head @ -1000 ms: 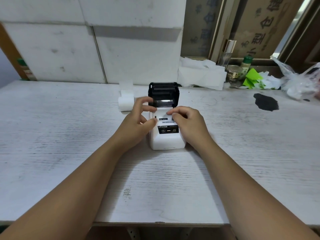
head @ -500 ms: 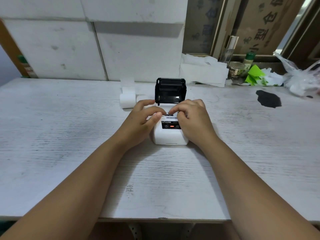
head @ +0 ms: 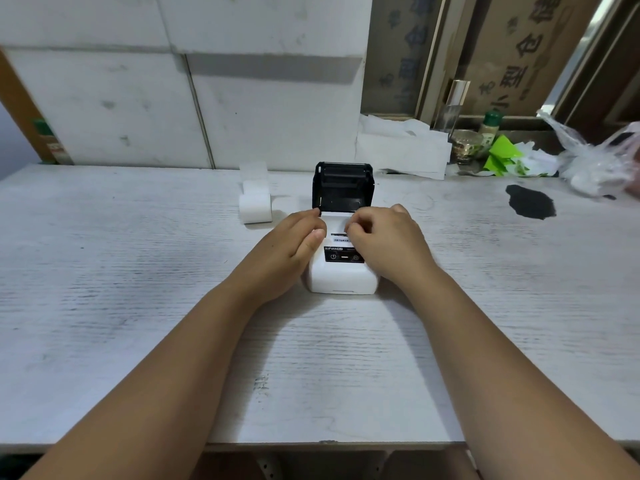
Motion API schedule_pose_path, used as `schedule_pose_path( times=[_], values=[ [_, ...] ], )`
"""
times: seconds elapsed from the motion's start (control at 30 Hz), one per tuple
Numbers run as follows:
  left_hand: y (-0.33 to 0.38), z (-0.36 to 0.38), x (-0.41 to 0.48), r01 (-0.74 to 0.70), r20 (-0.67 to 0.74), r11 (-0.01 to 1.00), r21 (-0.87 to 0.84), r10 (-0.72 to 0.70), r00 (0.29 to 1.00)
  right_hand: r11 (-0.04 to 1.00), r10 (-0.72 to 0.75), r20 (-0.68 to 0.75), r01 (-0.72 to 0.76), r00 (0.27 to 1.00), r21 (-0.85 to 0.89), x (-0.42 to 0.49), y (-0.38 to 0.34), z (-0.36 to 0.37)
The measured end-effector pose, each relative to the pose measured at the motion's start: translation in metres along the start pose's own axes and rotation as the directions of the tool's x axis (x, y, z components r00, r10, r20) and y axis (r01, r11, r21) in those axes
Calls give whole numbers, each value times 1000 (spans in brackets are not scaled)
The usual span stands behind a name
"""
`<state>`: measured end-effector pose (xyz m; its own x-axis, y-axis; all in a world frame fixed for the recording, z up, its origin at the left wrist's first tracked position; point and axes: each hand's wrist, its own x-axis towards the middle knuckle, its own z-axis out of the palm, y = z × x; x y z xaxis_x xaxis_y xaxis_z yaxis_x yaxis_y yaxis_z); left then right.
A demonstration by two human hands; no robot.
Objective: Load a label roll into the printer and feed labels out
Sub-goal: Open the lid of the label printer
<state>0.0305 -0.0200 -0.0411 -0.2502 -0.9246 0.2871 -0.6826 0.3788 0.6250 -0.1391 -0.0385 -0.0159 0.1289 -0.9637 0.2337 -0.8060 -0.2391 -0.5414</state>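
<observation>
The small white printer (head: 341, 278) stands mid-table with its black lid (head: 343, 185) tilted up and open. My left hand (head: 287, 247) lies against the printer's left side, fingers straight, tips reaching the lid's lower left corner. My right hand (head: 384, 240) rests on the printer's top right with its fingers curled, tips at the front edge of the open compartment. Whether they pinch a label strip is hidden. A white label roll (head: 255, 200) with a loose end standing up sits on the table just left of the lid, untouched.
The white table (head: 138, 306) ends at a white wall behind. At the back right lie crumpled white paper (head: 401, 150), a jar and bottle (head: 486, 133), green scraps (head: 502, 157) and a plastic bag (head: 595, 157). A dark patch (head: 530, 202) marks the tabletop on the right.
My left fingers have straightened and slid along the printer's left side towards the lid. My right fingers have curled tighter over the compartment's front edge. The printer and roll stay put.
</observation>
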Motion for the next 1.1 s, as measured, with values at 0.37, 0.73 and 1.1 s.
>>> schedule_pose_path(
  times=[0.37,0.73,1.1],
  values=[
    [-1,4,1,-5,-20,1000,-11,5,1000,788,148,509,211,848,-579,59,-43,-8],
    [0,2,0,0,0,999,-48,0,1000,831,-3,442,249,897,-498,51,-31,-16],
    [-1,2,-4,30,79,989,-142,-18,997,951,179,-252,-102,951,291,8,14,-10]
  ],
)
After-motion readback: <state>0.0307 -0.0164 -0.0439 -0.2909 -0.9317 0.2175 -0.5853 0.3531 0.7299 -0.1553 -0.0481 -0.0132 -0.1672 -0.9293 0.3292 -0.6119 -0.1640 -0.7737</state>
